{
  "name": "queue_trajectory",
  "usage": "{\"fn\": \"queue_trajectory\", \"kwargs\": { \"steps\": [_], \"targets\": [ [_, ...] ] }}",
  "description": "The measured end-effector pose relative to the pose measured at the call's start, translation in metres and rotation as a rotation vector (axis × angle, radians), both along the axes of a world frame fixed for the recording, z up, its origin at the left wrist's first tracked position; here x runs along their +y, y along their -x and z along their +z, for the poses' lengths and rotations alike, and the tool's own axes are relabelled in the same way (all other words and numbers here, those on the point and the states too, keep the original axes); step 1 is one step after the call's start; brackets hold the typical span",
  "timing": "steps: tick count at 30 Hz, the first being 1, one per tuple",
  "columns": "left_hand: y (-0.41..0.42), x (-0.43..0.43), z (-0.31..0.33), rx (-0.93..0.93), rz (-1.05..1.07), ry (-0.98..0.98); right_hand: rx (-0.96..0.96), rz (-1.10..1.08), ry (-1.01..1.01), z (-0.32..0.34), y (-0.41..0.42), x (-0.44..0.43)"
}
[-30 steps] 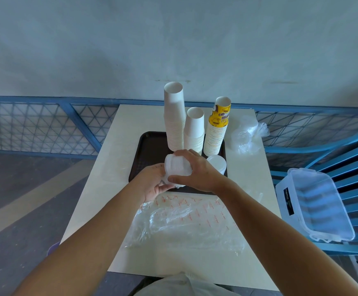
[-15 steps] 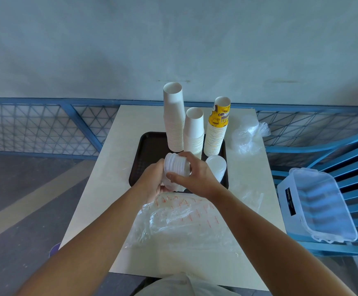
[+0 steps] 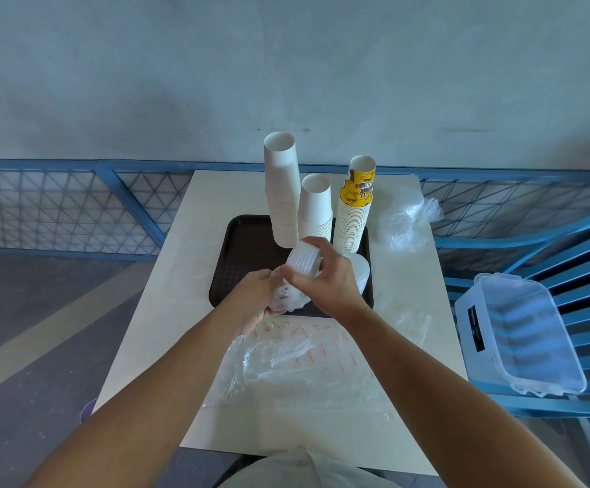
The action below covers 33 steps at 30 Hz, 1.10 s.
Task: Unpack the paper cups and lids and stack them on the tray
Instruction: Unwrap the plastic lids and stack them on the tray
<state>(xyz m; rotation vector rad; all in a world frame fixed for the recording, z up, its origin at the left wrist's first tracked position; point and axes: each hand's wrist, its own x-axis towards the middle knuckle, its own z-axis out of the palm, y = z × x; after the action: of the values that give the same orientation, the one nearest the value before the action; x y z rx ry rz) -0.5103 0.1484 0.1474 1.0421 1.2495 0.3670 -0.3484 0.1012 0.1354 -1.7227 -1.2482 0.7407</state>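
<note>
Lid stack (image 3: 302, 258) gripped by right hand (image 3: 325, 280), wrapper (image 3: 286, 300) pinched by left hand (image 3: 256, 294); cup stacks (image 3: 281, 206) just beyond the fingers (image 3: 321, 246) could be toppled if jerked.

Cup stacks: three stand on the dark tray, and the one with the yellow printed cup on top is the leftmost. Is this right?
Not quite. The head view shows three on the dark tray, but the stack with the yellow printed cup on top is the rightmost. The leftmost stack is plain white.
</note>
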Motion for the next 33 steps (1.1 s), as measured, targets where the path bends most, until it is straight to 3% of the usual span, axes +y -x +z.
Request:
{"fn": "queue_trajectory", "kwargs": {
  "steps": [7,12,20,26,33],
  "targets": [
    [-0.002,-0.003,-0.007,0.140,-0.113,-0.107,0.124,-0.230,0.017,0.006,-0.004,0.008],
    [0.004,-0.001,-0.005,0.311,-0.162,-0.205,0.108,-0.223,0.091,0.013,-0.014,0.014],
    [0.032,0.007,-0.017,0.446,-0.194,-0.241,-0.517,0.283,0.205,0.006,-0.027,0.026],
    [0.051,0.012,-0.034,0.565,-0.299,-0.284,-0.827,0.478,0.291,-0.002,-0.001,0.052],
    [0.066,0.021,-0.042,0.536,-0.330,-0.293,-0.939,0.508,0.416,-0.026,0.016,0.067]
  ]
}}
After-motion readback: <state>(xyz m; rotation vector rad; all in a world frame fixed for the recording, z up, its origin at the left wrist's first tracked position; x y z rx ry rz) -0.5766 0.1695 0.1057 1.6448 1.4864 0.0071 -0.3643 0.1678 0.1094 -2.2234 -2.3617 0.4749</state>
